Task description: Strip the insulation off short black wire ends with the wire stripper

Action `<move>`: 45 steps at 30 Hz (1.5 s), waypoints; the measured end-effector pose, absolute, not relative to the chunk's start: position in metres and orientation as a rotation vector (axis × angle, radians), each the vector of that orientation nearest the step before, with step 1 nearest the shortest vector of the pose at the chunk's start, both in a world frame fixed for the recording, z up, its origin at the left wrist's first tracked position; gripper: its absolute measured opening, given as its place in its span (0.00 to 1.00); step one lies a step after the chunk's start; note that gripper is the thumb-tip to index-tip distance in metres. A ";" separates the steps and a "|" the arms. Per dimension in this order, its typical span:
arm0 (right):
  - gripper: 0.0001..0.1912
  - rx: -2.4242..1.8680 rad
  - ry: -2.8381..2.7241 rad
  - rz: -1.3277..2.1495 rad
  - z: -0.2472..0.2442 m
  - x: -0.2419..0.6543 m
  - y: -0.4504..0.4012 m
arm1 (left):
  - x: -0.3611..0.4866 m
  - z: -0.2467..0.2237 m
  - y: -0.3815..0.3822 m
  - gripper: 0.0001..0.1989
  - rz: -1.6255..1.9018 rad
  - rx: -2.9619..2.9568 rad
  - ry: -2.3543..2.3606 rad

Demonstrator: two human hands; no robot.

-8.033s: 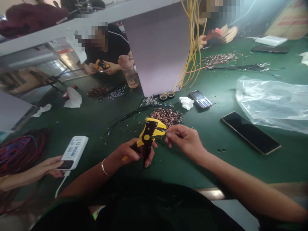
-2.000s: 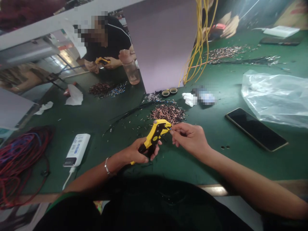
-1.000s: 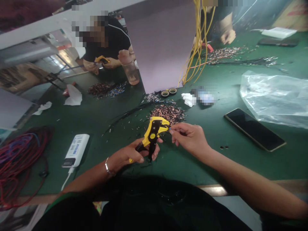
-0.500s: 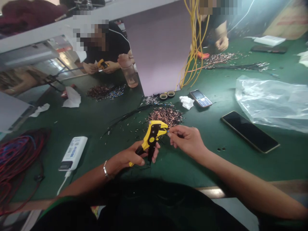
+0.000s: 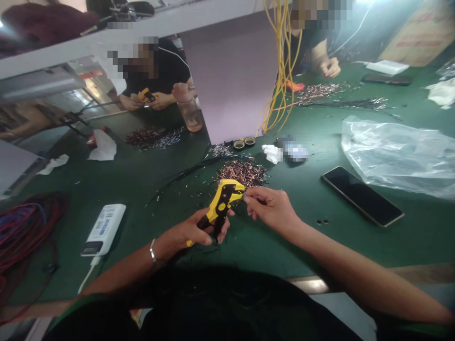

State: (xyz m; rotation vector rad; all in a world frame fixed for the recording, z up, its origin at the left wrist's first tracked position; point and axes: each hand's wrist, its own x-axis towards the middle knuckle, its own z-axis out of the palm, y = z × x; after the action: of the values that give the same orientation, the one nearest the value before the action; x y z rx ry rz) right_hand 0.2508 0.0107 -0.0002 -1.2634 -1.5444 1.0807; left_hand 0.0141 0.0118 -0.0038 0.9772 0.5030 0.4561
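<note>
Head view: looking down past a dark shirt onto a green tabletop, both forearms reaching in from the bottom edge
Left hand: clamped round the handles of a yellow wire stripper, silver bracelet on the wrist
Right hand: fingertips pinched on a thin wire, right at the stripper's head, wire too small to make out further
Hands: apart, linked only by the stripper and wire
Stripper's place: held just above the tabletop, lower centre of the frame, just below a pile of copper-ended wire scraps
Upper centre: black wires beside the pile, two tape rolls, a crumpled tissue, a blurred object, yellow wires hanging by a pale panel
Left of frame: white power bank with a cable, coiled red and blue wire
Right of frame: black smartphone, clear plastic bag
Upper left: co-worker's hands around a yellow tool, drinking glass nearby
Upper right: another co-worker's hand above more wire scraps
</note>
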 end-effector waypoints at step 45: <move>0.09 -1.065 -1.666 0.668 0.003 0.253 -0.001 | 0.012 -0.014 0.019 0.37 0.373 0.853 0.294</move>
State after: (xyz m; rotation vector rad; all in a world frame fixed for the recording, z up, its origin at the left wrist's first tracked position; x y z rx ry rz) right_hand 0.2531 -0.0006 0.0030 -1.0654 -1.6656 0.6680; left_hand 0.0123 0.0188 -0.0145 0.8528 0.2940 0.3729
